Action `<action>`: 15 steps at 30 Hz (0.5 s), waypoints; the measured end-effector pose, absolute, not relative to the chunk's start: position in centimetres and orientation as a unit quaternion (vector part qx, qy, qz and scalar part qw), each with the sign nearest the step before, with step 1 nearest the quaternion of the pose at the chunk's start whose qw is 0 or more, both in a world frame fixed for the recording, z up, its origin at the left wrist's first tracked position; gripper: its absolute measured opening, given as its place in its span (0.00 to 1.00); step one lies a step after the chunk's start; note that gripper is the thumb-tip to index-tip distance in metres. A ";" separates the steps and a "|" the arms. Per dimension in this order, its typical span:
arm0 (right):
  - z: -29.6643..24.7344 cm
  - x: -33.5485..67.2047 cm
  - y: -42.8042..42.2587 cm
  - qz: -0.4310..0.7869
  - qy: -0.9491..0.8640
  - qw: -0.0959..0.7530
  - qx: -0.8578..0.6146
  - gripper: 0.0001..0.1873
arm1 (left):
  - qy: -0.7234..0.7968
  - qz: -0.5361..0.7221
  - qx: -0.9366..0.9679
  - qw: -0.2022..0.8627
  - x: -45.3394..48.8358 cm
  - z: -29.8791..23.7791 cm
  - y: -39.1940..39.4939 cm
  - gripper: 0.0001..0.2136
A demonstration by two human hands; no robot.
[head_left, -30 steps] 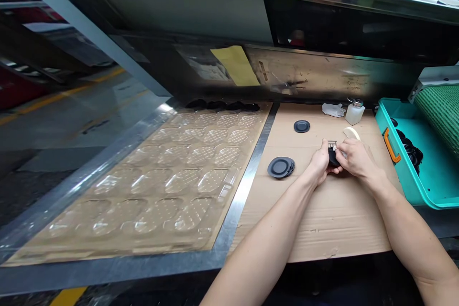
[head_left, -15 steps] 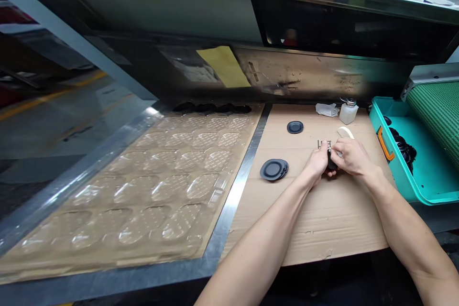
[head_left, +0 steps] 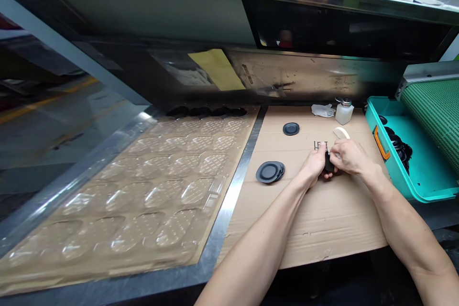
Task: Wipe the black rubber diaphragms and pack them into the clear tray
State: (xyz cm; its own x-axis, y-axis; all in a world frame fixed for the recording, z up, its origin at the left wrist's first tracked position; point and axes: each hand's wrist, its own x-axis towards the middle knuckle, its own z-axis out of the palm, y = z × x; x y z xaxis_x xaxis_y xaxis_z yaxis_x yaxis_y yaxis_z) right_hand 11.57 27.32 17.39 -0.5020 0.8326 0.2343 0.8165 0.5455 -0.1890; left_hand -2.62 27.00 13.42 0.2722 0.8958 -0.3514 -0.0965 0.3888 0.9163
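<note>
Where the tabletop (head_left: 233, 196) stretches widest, we see a clear blister tray (head_left: 143, 186) covering its left half, with a line of black parts (head_left: 208, 112) seated in the pockets along its far edge. To the right of the tray, past a bare metal strip, lies a sheet of cardboard (head_left: 322, 229), and everything the hands deal with sits on it. At the right end stands a teal bin (head_left: 416, 186) with an orange handle (head_left: 380, 143) and a heap of dark round pieces (head_left: 396, 143) inside. A green ribbed belt (head_left: 433, 119) slopes down above it. A yellow slip of paper (head_left: 217, 69) clings to the back panel. Both forearms reach in from the lower edge and meet over the far part of the cardboard. The left hand (head_left: 313, 165) and the right hand (head_left: 349, 157) are closed together around a small black part (head_left: 328, 162), pinched between their fingertips just above the sheet and mostly hidden by them. We find a short stack of black discs (head_left: 269, 172) near the left hand, a single black cap (head_left: 290, 128) farther back, a small white bottle (head_left: 344, 112) beside a crumpled wipe (head_left: 322, 110) at the rear, and a cream-coloured sliver (head_left: 341, 132) just beyond the right hand.
</note>
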 end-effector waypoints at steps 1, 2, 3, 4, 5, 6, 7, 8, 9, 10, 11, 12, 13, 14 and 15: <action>17.4 11.5 27.3 0.019 -0.869 0.154 -0.470 0.14 | 0.484 0.364 0.412 0.681 -2.6 13.4 27.0 0.33; 17.3 11.5 27.3 0.012 -0.872 0.159 -0.463 0.15 | 0.484 0.365 0.411 0.681 -2.6 13.4 27.1 0.33; 17.3 11.4 27.3 0.009 -0.874 0.163 -0.458 0.15 | 0.482 0.366 0.412 0.681 -2.6 13.4 27.1 0.33; 17.3 11.4 27.3 0.012 -0.873 0.165 -0.458 0.15 | 0.479 0.366 0.416 0.681 -2.6 13.4 27.1 0.33; 17.3 11.4 27.3 0.019 -0.870 0.162 -0.464 0.14 | 0.478 0.364 0.421 0.680 -2.6 13.4 27.1 0.33; 17.2 11.5 27.3 0.029 -0.866 0.159 -0.474 0.12 | 0.478 0.363 0.425 0.678 -2.6 13.4 27.1 0.33; 17.2 11.6 27.3 0.038 -0.861 0.157 -0.482 0.12 | 0.481 0.361 0.428 0.675 -2.6 13.4 27.0 0.33; 17.2 11.6 27.4 0.045 -0.859 0.158 -0.485 0.12 | 0.484 0.359 0.430 0.672 -2.6 13.4 27.0 0.33; 17.2 11.7 27.4 0.050 -0.859 0.164 -0.482 0.12 | 0.486 0.359 0.430 0.671 -2.5 13.4 26.9 0.33; 17.2 11.7 27.4 0.054 -0.861 0.175 -0.474 0.12 | 0.487 0.361 0.430 0.670 -2.5 13.3 26.9 0.33; 17.2 11.8 27.4 0.058 -0.863 0.186 -0.466 0.13 | 0.486 0.362 0.430 0.669 -2.5 13.3 26.8 0.33; 17.2 11.8 27.4 0.064 -0.863 0.192 -0.463 0.13 | 0.484 0.363 0.433 0.669 -2.4 13.3 26.8 0.33; 17.2 11.8 27.4 0.072 -0.860 0.193 -0.467 0.13 | 0.484 0.362 0.436 0.667 -2.3 13.3 26.7 0.33; 17.3 11.8 27.4 0.079 -0.854 0.187 -0.479 0.13 | 0.484 0.359 0.439 0.666 -2.3 13.4 26.7 0.33; 17.3 11.8 27.3 0.086 -0.847 0.178 -0.494 0.12 | 0.484 0.356 0.438 0.668 -2.3 13.5 26.7 0.33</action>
